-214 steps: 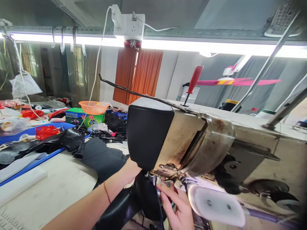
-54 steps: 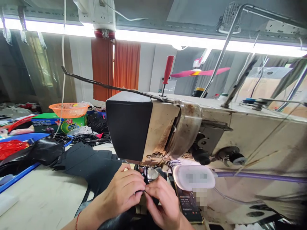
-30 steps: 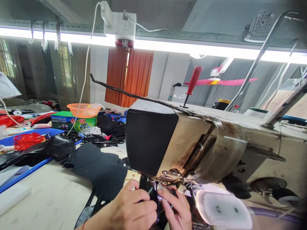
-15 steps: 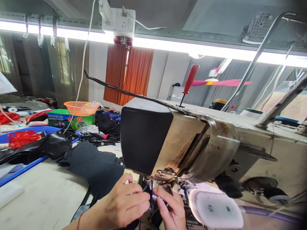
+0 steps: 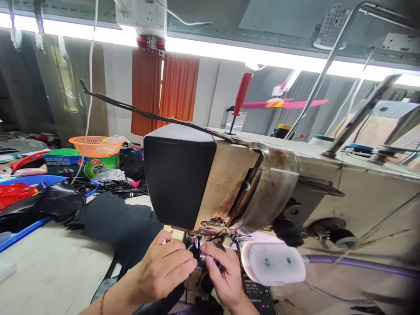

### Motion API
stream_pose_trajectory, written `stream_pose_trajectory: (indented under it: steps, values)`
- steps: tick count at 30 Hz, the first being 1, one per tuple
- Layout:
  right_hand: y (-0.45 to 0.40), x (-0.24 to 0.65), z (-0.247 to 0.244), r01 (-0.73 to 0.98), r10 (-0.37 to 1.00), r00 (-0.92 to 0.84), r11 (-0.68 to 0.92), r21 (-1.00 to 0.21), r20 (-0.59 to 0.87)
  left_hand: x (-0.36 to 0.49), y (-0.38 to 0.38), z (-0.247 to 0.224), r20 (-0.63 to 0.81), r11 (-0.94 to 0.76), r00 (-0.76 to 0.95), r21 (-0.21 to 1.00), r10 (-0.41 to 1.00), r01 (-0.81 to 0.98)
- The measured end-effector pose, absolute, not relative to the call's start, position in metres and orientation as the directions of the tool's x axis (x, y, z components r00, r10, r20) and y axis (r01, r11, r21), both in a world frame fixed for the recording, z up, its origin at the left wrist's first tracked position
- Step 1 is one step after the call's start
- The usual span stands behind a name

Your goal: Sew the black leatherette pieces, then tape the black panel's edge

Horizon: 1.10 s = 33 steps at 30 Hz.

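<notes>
Both hands are under the head of a beige sewing machine with a black end cover. My left hand has its fingers curled together beside the needle area; a small pale tip shows near its index finger, and what it grips is mostly hidden. Close on its right, my right hand holds thumb and index finger near a small shiny metal part. Whether they pinch it is hard to make out. A lit white lamp shines just right of the hands.
Black flat pieces lie on the pale table at left. Behind are a blue tray, a green box and an orange basket. A red screwdriver stands on the machine.
The view has shifted, so the machine and both hands appear further left and slightly higher. The hands keep nearly the same pose under the machine head.
</notes>
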State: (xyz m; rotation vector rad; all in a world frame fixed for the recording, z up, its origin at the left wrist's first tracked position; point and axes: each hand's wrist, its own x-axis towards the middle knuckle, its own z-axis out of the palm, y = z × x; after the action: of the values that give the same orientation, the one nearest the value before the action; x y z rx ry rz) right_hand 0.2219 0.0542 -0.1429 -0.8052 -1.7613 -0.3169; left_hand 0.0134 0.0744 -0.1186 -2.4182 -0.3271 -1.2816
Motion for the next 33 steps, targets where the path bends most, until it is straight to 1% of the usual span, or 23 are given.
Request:
stream_pose_trajectory:
  steps: [4, 10, 20, 33]
  values:
    - [0.053, 0.22, -0.138, 0.649, 0.352, -0.13, 0.737, -0.189, 0.927, 0.013, 0.074, -0.119, 0.834, -0.9, 0.551, -0.221, 0.026, 0.376]
    - [0.053, 0.219, -0.14, 0.649, 0.391, -0.11, 0.725, -0.232, 0.914, 0.013, 0.075, -0.12, 0.836, -0.919, 0.548, -0.191, 0.032, 0.344]
    - [0.053, 0.22, -0.146, 0.641, 0.439, -0.092, 0.713, -0.284, 0.894, 0.015, 0.074, -0.116, 0.844, -0.929, 0.537, -0.199, 0.0, 0.313]
    - [0.052, 0.221, -0.147, 0.643, 0.431, -0.087, 0.713, -0.28, 0.898, 0.015, 0.074, -0.114, 0.843, -0.926, 0.539, -0.195, 0.011, 0.325]
